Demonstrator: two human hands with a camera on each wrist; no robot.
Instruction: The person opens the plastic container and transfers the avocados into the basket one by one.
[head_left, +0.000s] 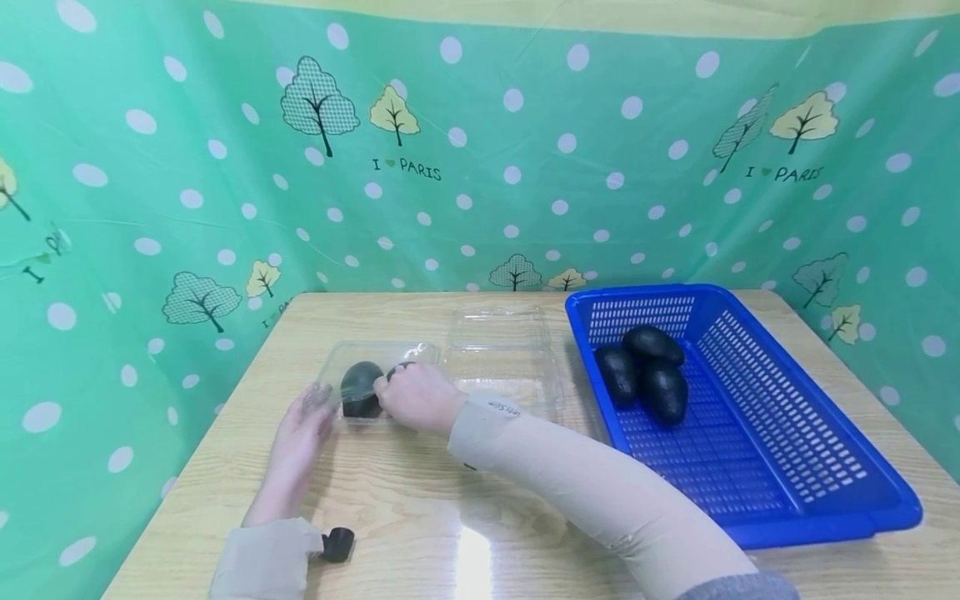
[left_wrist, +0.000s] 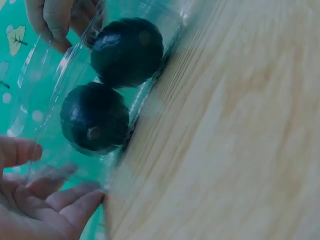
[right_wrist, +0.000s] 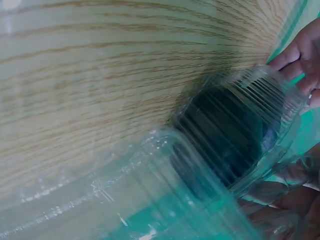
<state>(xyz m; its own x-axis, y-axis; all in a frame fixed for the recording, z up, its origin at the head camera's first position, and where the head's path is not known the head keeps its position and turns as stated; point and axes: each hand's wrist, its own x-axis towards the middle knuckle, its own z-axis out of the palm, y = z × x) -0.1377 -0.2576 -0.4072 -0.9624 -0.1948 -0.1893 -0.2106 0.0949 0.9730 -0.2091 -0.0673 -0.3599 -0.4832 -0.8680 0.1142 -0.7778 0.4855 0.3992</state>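
A clear plastic container [head_left: 336, 363] stands on the left of the table with two dark avocados in it. In the left wrist view both avocados, one nearer [left_wrist: 95, 118] and one farther [left_wrist: 127, 52], sit side by side behind the plastic. My left hand [head_left: 306, 421] holds the container's left end, thumb at one side and fingers at the other. Over its right end, my right hand [head_left: 422, 398] bends its fingers at the plastic edge beside the farther avocado. Plastic layers and the hand itself partly hide that grip.
Another clear plastic container [head_left: 498, 327] lies open just right of my right hand. Farther right, a blue basket [head_left: 847, 492] holds several dark avocados [head_left: 663, 392]. A green patterned cloth [head_left: 525, 200] hangs behind the wooden table [head_left: 390, 517].
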